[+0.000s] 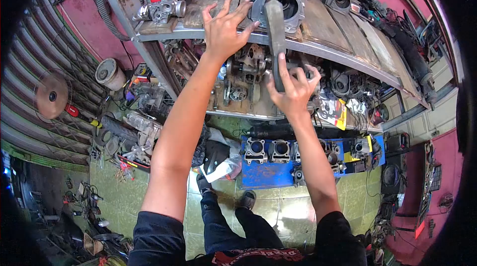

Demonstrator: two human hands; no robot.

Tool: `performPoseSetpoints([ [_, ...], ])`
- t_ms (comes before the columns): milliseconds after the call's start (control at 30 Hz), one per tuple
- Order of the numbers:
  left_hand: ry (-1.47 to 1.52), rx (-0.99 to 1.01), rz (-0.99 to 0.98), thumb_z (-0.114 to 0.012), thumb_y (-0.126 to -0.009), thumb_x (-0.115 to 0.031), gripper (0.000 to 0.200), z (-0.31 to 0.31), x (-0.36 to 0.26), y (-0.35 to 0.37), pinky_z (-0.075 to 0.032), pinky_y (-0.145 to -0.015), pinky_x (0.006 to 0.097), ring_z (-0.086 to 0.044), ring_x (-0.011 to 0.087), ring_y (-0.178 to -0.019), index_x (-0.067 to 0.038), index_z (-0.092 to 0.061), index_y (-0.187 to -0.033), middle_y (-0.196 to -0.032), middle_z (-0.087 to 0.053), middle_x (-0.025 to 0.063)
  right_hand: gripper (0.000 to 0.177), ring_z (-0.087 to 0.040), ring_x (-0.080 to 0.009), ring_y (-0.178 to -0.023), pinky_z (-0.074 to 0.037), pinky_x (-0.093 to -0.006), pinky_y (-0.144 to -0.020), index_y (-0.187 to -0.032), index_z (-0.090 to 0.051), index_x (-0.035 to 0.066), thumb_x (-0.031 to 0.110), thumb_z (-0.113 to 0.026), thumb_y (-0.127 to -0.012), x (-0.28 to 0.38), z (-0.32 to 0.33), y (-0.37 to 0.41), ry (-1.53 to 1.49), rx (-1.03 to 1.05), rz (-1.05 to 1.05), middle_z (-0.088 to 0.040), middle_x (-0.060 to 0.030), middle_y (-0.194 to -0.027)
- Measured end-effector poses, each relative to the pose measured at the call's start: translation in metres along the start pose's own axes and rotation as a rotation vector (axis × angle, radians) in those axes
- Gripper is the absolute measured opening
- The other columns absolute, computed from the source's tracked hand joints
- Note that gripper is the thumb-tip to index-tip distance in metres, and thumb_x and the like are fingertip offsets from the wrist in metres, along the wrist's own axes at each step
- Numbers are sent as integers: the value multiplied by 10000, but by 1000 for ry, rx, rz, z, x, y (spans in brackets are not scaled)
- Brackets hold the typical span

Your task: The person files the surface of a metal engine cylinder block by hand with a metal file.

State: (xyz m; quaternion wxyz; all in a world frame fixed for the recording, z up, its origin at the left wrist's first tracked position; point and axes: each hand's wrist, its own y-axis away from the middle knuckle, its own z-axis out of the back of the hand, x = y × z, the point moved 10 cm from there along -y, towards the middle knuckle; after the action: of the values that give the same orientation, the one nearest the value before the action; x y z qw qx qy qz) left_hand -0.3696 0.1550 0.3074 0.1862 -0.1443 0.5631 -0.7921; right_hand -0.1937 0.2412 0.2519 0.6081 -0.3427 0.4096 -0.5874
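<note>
At the far left of my feed, a round fan (51, 96) stands against the ribbed shutter wall, well apart from the work.

Item 1: a small cast metal part (161, 10) sits on the left end of the workbench (328, 22), untouched.

Item 2: the left hand (223, 30) lies flat at the front edge of the bench top, fingers spread wide and holding nothing. Its longest fingertips reach the left flank of the cylinder (295, 5) (contact looks likely, though I cannot confirm it).

Item 3: the cylinder, a grey finned casting, stands on the bench top just right of that hand, bore facing the camera.

Item 4: a dark flat bar (275, 27) runs from the bore mouth down over the bench edge, nearly vertical in view.

Item 5: the right hand (293, 89) is closed around the bar's lower end, thumb laid up along its face, fingers wrapped behind. It hangs in front of the lower shelf (248, 107), which is crowded with engine parts.

Item 6: on the floor below, right of the person's legs, a blue tray (263, 174) holds several more cylinder castings in a row.
</note>
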Motion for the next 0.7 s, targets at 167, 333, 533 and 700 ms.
performPoseSetpoints([
  [167,-9,-3,6,-744,-897,-469,451,2,-1,1,-256,-1108,495,-578,220,-1358,-162,-760,-1227,-1231,-754,-12,696,-581,-159,-685,-381,-518,-995,-1398,-655,114,201,-791,-722,-10,10,-39,30,-162,-17,-592,-10,-580],
  [333,-17,12,10,-727,-916,-417,402,2,-1,1,-263,-1102,485,-578,215,-1358,-171,-756,-1233,-1248,-748,-10,684,-601,-157,-689,-394,-516,-993,-1372,-676,140,189,-803,-702,-2,-6,-2,-37,-44,42,-609,5,-585],
  [533,-30,4,27,-720,-915,-361,369,-1,1,1,-258,-1107,487,-581,206,-1354,-195,-752,-1243,-1260,-742,-23,678,-612,-157,-742,-394,-522,-980,-1368,-683,145,201,-805,-703,-7,3,-26,-14,-98,-7,-610,-14,-638],
  [700,-60,-20,59,-710,-915,-337,344,1,-2,1,-231,-1122,498,-584,200,-1349,-212,-755,-1232,-1259,-742,-20,685,-610,-154,-730,-391,-495,-998,-1366,-687,122,178,-805,-693,-9,3,4,7,16,23,-584,12,-588],
])
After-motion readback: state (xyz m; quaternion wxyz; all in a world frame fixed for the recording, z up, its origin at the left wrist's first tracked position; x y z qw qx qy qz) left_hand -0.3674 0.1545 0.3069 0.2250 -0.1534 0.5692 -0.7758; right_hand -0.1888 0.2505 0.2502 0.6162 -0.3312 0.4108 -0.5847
